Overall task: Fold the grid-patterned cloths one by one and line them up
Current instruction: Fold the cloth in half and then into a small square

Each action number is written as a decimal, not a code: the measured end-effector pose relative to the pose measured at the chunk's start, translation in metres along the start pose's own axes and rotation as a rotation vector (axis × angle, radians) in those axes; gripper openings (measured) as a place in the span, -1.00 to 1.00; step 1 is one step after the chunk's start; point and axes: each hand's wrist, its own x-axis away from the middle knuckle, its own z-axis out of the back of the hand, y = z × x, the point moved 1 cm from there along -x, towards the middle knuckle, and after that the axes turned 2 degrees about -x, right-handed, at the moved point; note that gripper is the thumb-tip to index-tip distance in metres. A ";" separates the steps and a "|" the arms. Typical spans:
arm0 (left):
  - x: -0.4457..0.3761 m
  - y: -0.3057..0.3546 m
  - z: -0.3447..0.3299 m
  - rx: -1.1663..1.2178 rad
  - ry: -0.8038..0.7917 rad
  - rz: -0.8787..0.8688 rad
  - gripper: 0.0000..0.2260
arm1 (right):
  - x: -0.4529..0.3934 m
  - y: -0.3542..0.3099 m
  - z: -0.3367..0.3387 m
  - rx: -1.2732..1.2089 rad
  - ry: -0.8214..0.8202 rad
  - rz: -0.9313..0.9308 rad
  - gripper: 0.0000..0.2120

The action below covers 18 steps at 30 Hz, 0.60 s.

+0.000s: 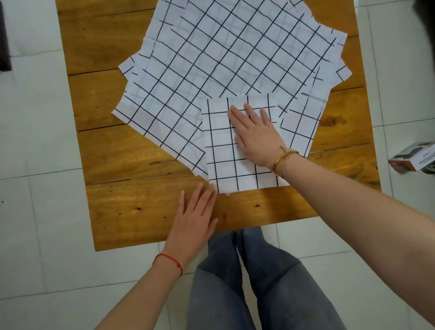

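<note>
Head view: a folded grid-patterned cloth [222,150], a neat rectangle, lies on the near part of the wooden plank table [124,150], overlapping a fanned stack of unfolded cloths [221,45] (thin, creased). The right hand [256,136] presses flat on it; the left hand [194,219], fingers straight, touches its near-left corner.

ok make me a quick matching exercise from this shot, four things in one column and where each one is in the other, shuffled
Things:
1. right hand
2. left hand
3. pile of unfolded cloths
4. small box

Places:
A. fanned out over the far part of the wooden table
B. on the floor, right of the table
C. flat on the folded cloth
D. on the table at the folded cloth's near left corner

Pairs: 1-C, 2-D, 3-A, 4-B
</note>
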 end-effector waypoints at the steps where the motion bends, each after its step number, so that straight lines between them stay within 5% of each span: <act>1: 0.000 0.001 0.001 0.009 0.019 -0.006 -0.48 | 0.001 0.001 0.000 -0.025 0.013 0.008 -0.45; 5: -0.010 0.004 0.018 0.159 0.186 0.029 -0.61 | 0.016 0.009 0.004 -0.204 0.201 -0.008 -0.44; 9: -0.040 0.003 0.045 0.415 0.336 0.280 -0.65 | 0.042 0.033 0.006 -0.413 0.535 -0.333 -0.67; 13: -0.076 -0.004 0.054 0.643 0.340 0.529 -0.72 | 0.059 0.054 -0.008 -0.610 0.488 -0.583 -0.88; 18: -0.101 -0.007 0.055 0.928 0.251 0.751 -0.74 | 0.066 0.051 -0.013 -0.869 0.391 -0.653 -0.81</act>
